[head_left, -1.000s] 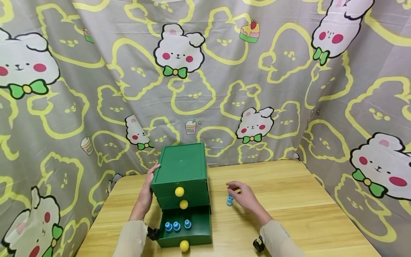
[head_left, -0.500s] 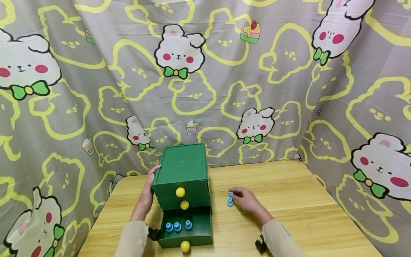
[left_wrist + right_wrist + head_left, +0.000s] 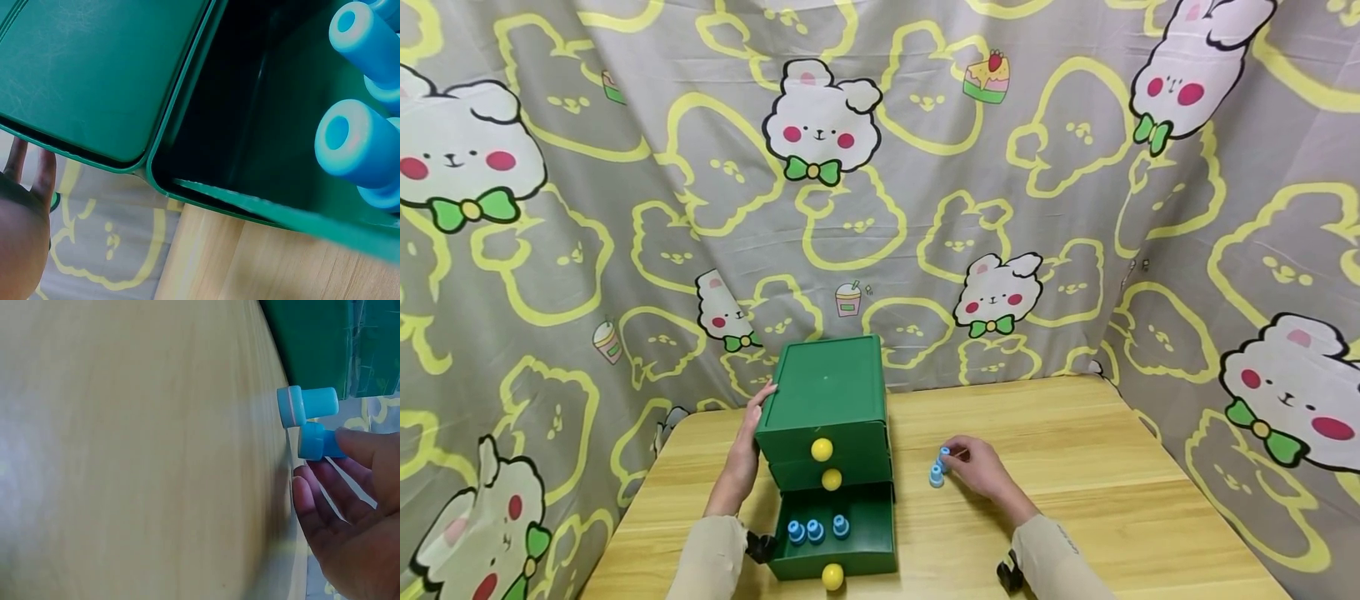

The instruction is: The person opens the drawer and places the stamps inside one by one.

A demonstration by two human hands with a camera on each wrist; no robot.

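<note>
My right hand (image 3: 981,468) pinches a small blue peg-shaped piece (image 3: 944,456) by its narrower neck, between thumb and fingers. In the right wrist view that held piece (image 3: 310,442) lies close beside a second blue piece (image 3: 320,402), which stands on the table just in front of it. The left hand (image 3: 744,454) rests against the left side of a green drawer cabinet (image 3: 823,379), fingers extended along its wall. The cabinet's bottom drawer (image 3: 868,542) is pulled out. Several blue pieces stand inside it, including one (image 3: 356,147) with a hollow top in the left wrist view.
Yellow ball knobs mark the drawers, such as the top knob (image 3: 822,450) and the bottom knob (image 3: 832,576). A wooden table (image 3: 1097,467) carries the cabinet. Behind hangs a patterned grey curtain (image 3: 910,208), reaching down to the table's back edge.
My right thumb and fingers have closed on the rear blue piece and shifted it slightly right, away from the front one. The left hand stays on the cabinet side.
</note>
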